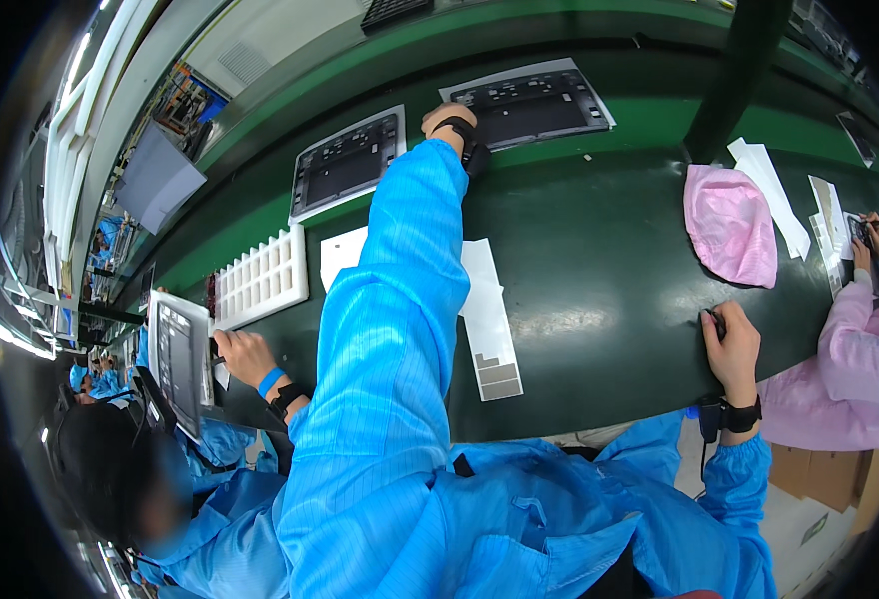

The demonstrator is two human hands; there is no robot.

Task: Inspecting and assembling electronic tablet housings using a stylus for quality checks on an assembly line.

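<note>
My left arm stretches far across the bench, and my left hand (450, 118) rests at the left edge of a flat dark panel (534, 108) on a white sheet. Its fingers are curled; whatever they grip, if anything, is hidden. A second dark panel (348, 160), also on a white backing, lies just left of it. On the right, my right hand (735, 349) is closed around a small black object (717, 324) above the bench's near edge. Under my left forearm lie white sheets (487, 309), one with grey rectangular pieces at its near end.
A white slotted tray (265, 278) stands at left. Beside it a co-worker's hand (247, 357) is near an upright panel (178, 361). A pink cloth cap (729, 225) and white strips (769, 200) lie at right, near a green post (734, 85). Another person in pink (864, 339) works far right.
</note>
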